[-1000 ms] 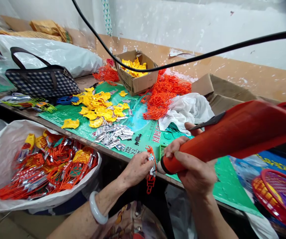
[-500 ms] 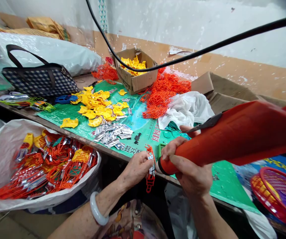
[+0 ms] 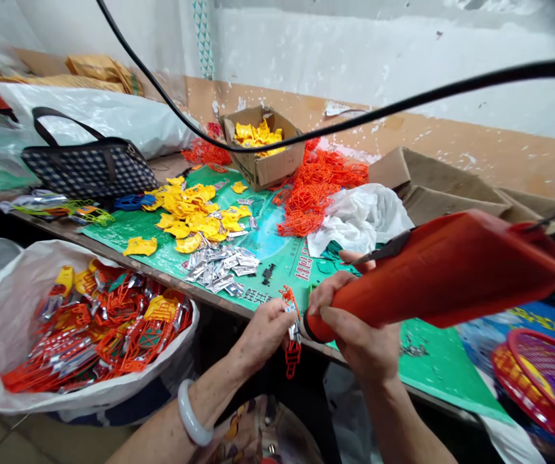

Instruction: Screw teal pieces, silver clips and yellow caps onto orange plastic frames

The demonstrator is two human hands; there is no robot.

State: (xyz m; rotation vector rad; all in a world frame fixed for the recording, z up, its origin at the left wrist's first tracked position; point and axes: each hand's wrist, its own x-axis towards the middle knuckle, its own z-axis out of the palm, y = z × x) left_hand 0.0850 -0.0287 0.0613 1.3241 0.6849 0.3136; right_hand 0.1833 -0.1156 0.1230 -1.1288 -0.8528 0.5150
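Pinches an orange frame in the left hand, thumb and fingers closed; holds it nearly upright just right of that grip, with a silver plate at mid-length. Wraps the right hand around a red tool, pointed left at the plate. Reaches with both forearms toward the desk.

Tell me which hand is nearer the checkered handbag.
Left. The left hand, holding an orange plastic frame, is right of the checkered handbag, nearer the camera; the right hand, on the red power tool, farther right.
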